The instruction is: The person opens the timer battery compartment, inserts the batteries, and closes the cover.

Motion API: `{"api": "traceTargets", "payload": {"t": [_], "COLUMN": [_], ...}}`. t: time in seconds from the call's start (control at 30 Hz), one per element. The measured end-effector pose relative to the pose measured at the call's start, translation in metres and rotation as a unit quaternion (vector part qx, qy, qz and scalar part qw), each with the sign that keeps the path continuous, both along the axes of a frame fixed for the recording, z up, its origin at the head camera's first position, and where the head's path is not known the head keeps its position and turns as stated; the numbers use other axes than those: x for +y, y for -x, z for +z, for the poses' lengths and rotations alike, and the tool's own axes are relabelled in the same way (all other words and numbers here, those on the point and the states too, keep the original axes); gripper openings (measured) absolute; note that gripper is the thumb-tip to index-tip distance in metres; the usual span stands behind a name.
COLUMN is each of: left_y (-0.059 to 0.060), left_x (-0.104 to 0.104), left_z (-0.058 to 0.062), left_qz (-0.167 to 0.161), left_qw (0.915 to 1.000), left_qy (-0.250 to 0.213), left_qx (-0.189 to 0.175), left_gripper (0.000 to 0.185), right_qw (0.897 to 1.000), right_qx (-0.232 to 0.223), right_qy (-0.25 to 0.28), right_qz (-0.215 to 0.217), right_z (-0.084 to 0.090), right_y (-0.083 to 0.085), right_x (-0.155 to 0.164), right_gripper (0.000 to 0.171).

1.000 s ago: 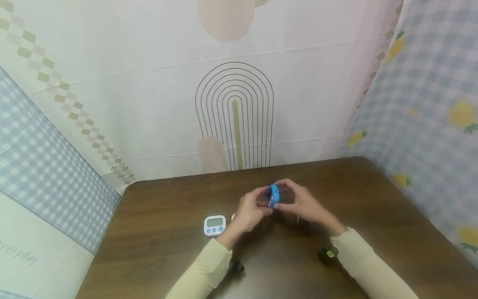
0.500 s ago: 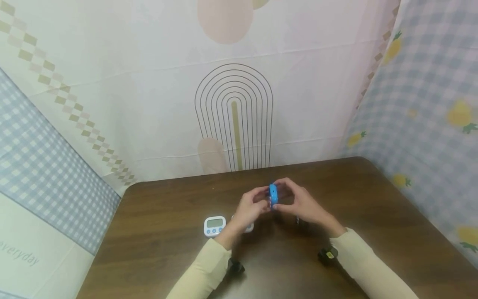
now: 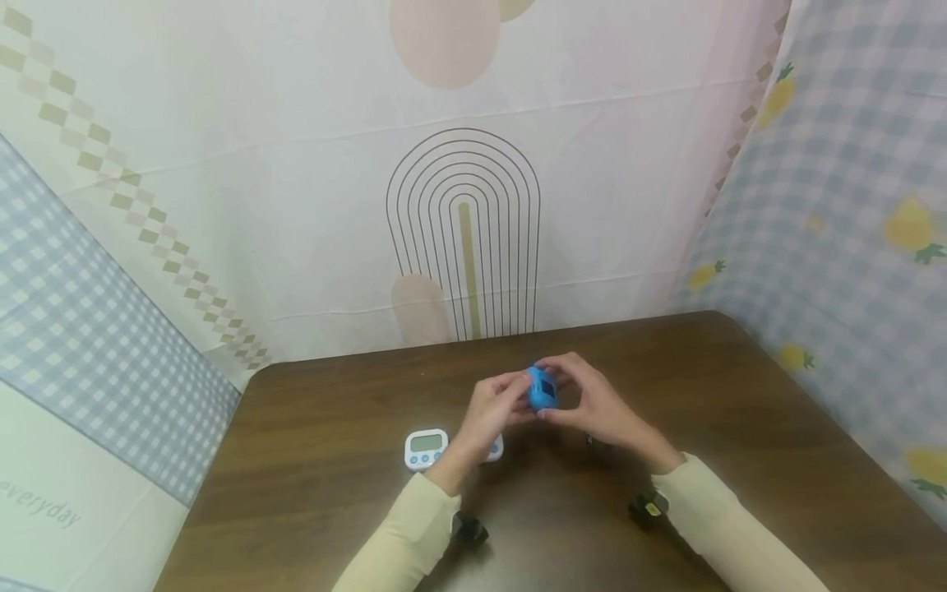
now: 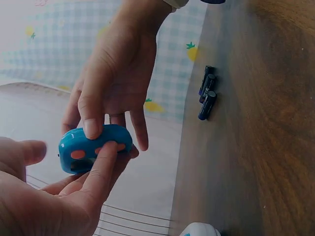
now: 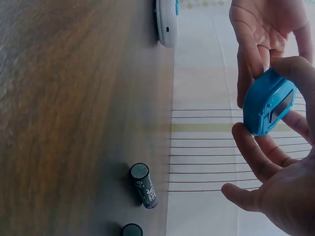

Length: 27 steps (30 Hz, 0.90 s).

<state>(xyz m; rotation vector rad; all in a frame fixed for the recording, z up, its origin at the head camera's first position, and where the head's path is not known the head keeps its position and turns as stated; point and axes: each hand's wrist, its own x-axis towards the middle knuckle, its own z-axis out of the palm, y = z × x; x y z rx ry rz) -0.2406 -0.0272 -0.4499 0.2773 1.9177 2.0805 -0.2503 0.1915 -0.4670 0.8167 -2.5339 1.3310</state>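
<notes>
Both hands hold a small blue digital timer [image 3: 540,398] raised over the table. In the left wrist view, the face of the timer [image 4: 88,142] shows pink buttons, and an index fingertip lies on them. Its other side, with a dark rectangular area, faces the head camera and appears in the right wrist view as the tilted blue timer [image 5: 261,101]. My left hand [image 3: 488,415] holds it from the left, fingers spread along it. From the right, my right hand [image 3: 601,407] grips its edges between thumb and fingers.
A white timer with blue buttons [image 3: 426,450] lies on the brown table [image 3: 325,510]. Another white timer [image 3: 496,449] is mostly hidden behind the left wrist. Several dark cylindrical batteries [image 4: 208,105] lie near the right hand. A patterned cloth [image 3: 333,230] hangs behind the table.
The blue timer has turned in the hands: pink buttons showed first, then its narrow edge, and now the side with the dark rectangle faces the head camera. The left thumb has shifted onto it.
</notes>
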Motion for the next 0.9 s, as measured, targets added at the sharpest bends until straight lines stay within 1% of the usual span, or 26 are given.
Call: {"api": "traceTargets", "payload": {"t": [0.2, 0.33, 0.53, 0.7, 0.83, 0.9], "left_y": [0.002, 0.003, 0.0052, 0.0063, 0.0062, 0.006], "left_x": [-0.0011, -0.0025, -0.004, -0.0053, -0.0063, -0.0066], "left_z": [-0.0023, -0.0012, -0.0007, -0.0011, 0.0004, 0.0014], "left_qz": [0.004, 0.007, 0.019, 0.019, 0.02, 0.025], "left_qw": [0.9997, 0.9994, 0.999, 0.999, 0.9994, 0.9994], "left_qy": [0.02, 0.029, 0.033, 0.033, 0.027, 0.025], "left_qx": [0.011, 0.019, 0.022, 0.021, 0.009, 0.002], "left_gripper": [0.05, 0.049, 0.045, 0.041, 0.04, 0.039], "right_qw": [1.0, 1.0, 0.999, 0.998, 1.0, 1.0], "right_qx": [0.008, 0.017, 0.037, 0.042, 0.018, -0.009], "right_qy": [-0.01, -0.014, -0.023, -0.029, -0.01, 0.012], "right_qz": [-0.006, -0.012, -0.018, -0.02, -0.021, -0.02], "right_z": [0.0021, 0.0038, 0.0062, 0.0082, 0.0084, 0.0086], "right_y": [-0.0031, -0.0035, -0.0032, -0.0043, -0.0043, -0.0041], "right_x": [-0.0017, -0.0029, -0.0054, -0.0072, -0.0069, -0.0067], "right_gripper": [0.065, 0.065, 0.066, 0.068, 0.071, 0.071]}}
